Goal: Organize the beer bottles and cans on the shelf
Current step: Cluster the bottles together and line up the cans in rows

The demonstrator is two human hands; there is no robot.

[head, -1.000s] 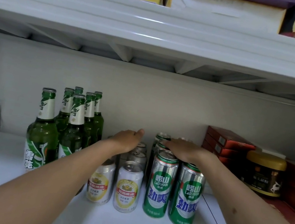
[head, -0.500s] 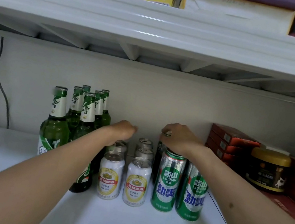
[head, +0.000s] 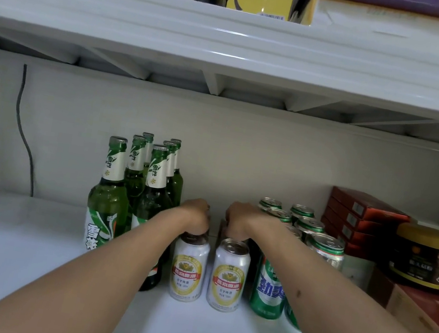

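Head view looks into a white shelf (head: 22, 264) where every beer container stands upright, long axis vertical, caps and pull-tabs facing up. Six green bottles (head: 108, 200) cluster at the left; two white-and-gold cans (head: 228, 278) stand in front at the middle, labels facing the camera; green cans (head: 315, 226) sit in rows to their right.

Both forearms reach forward from the lower edge and converge behind the front white cans. Left hand (head: 196, 216) is knuckles-up with fingers curled downward just behind the left white can; right hand (head: 242, 216) is posed alike behind the right one. What the fingers close on is hidden, so I cannot tell their grasp.

Red cartons (head: 361, 216) and a gold-lidded dark jar (head: 424, 256) stand at the right. A dark cable (head: 24, 133) runs down the pale back wall, and boxes line the upper shelf (head: 233, 43).
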